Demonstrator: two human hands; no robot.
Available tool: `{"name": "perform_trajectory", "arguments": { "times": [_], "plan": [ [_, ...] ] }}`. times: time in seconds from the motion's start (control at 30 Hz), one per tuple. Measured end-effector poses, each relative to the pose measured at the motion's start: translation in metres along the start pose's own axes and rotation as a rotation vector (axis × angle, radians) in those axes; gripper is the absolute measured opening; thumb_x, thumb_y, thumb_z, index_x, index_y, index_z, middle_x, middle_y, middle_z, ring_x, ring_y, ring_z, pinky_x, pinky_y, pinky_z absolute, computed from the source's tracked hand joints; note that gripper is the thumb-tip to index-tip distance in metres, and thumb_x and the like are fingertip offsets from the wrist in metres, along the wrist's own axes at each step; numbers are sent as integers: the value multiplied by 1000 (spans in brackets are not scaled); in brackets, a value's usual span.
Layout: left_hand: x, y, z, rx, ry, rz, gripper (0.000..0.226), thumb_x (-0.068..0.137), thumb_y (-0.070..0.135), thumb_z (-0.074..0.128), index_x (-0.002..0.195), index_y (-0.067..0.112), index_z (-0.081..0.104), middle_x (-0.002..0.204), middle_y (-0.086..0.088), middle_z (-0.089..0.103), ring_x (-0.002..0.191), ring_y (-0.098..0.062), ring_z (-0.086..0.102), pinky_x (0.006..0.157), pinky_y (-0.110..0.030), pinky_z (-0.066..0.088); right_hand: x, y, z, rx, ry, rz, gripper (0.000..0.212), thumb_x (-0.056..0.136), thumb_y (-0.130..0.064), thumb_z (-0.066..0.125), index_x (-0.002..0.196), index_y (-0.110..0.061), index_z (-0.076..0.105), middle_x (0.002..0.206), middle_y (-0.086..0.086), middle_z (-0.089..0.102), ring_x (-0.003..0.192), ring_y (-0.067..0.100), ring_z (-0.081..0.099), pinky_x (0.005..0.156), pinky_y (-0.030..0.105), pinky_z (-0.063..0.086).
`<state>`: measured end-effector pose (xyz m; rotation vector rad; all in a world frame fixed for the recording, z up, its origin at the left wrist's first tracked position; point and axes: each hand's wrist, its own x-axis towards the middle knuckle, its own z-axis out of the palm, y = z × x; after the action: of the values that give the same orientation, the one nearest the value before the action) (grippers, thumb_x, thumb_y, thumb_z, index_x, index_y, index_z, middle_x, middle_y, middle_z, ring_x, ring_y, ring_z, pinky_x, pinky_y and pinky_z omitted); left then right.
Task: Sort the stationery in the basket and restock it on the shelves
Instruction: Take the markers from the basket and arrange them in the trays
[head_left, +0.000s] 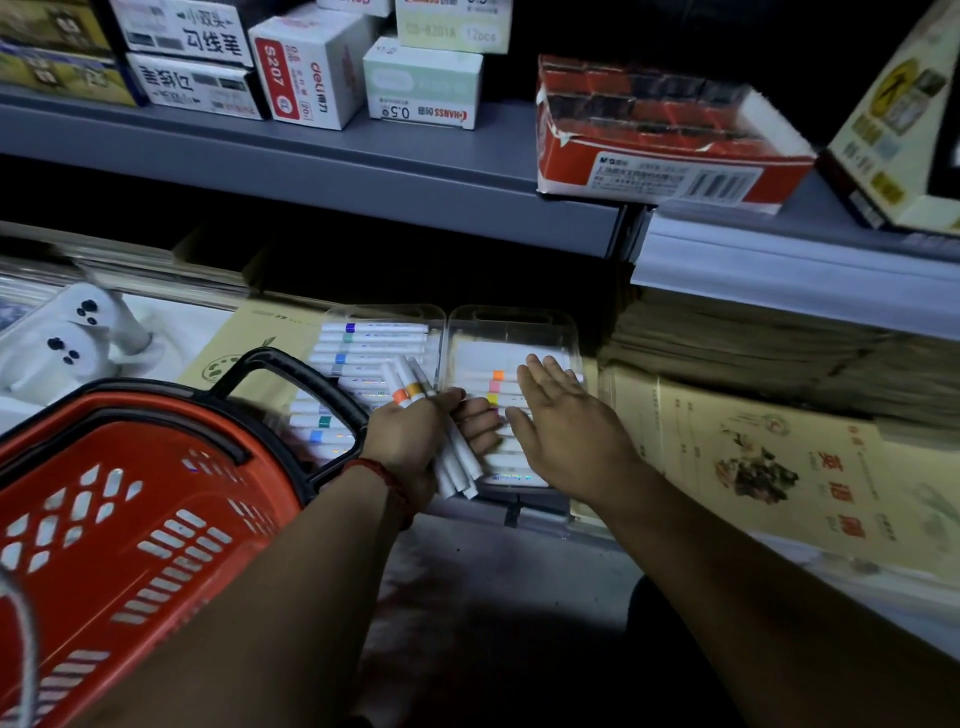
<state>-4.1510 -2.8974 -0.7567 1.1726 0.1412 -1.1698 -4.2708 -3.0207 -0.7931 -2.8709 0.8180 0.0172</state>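
While the left hand is gripping a bunch of markers over the middle of the case, the right hand is lying flat and relaxed on its right half, holding nothing. Guessing we're refilling it; next is feeding markers one by one into the gaps.

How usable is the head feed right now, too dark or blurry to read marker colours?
Head view: dim, with floor and forearms in deep shadow; markers in the left hand show orange and yellow bands clearly; red box on the upper shelf and the frame edges are smeared.
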Motion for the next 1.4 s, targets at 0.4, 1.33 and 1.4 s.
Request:
{"name": "perform_trajectory", "arguments": {
  "times": [0.4,1.33,1.4],
  "plan": [
    [2,-7,-4,116,43,20,15,103,4,49,105,-7,59,89,-21,70,80,-36,73,68,-44,64,13,2,-10,68,73,18,57,92,2,51,146,-14,50,142,5,54,130,27,45,111,35,35],
    [6,-12,-11,162,35,10,15,104,3,48,100,-7,60,88,-22,70,76,-36,72,65,-43,64,16,2,1,-38,199,69,38,81,0,64,111,-18,76,108,3,76,96,28,72,82,35,59],
    [7,-12,-11,161,42,9,15,103,3,49,104,-8,60,91,-23,70,80,-38,72,65,-44,64,5,-3,13,-16,259,23,40,89,-13,49,122,-12,72,125,6,71,119,24,67,103,41,52]
  ]
}}
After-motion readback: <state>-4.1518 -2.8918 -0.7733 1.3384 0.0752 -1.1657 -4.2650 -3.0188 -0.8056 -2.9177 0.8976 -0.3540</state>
